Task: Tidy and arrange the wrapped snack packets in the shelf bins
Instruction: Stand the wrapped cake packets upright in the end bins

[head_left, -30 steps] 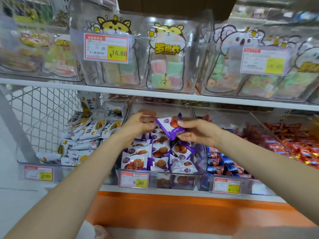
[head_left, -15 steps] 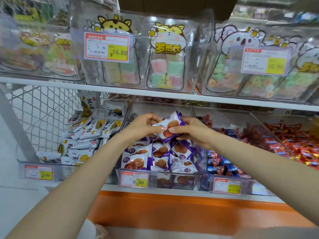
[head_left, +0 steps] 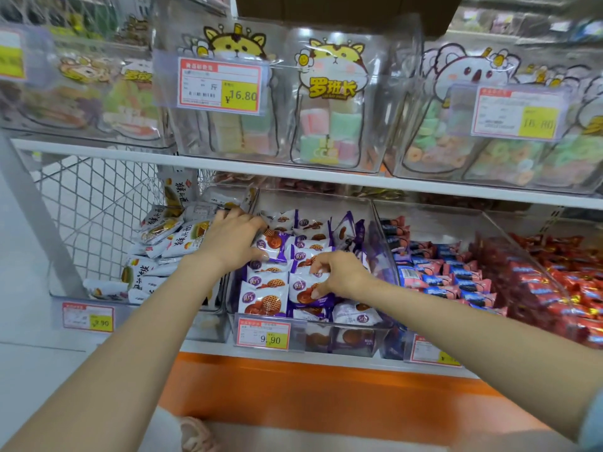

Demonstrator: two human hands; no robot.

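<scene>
The purple packets (head_left: 264,300), each printed with a brown waffle biscuit, lie in rows inside the clear middle bin (head_left: 342,340) on the lower shelf (head_left: 212,349), mostly face up, with a few at the back right standing on edge. The right hand (head_left: 339,275) is down among them near the front of the bin; its grip is narrow, thumb and curled fingers pinching one packet (head_left: 301,295) that lies on top of the front rows. The left hand (head_left: 233,243) rests further back along the bin's left side, its grip wide and holding nothing, fingers stretched toward the rear and the thumb touching a packet.

On the bin's front hangs a red and yellow price tag (head_left: 263,334) reading 9.90. Just left is a bin of white packets (head_left: 169,230), heaped loosely, with wire mesh (head_left: 91,203) behind it. To the right come blue and pink packets (head_left: 456,275), then red packets (head_left: 571,282). Above, the upper shelf (head_left: 293,177) carries clear tubs with cartoon animal stickers and pastel sweets (head_left: 329,135), one bearing a 16.80 tag (head_left: 220,84). Below the lower shelf runs an orange panel (head_left: 293,386)
</scene>
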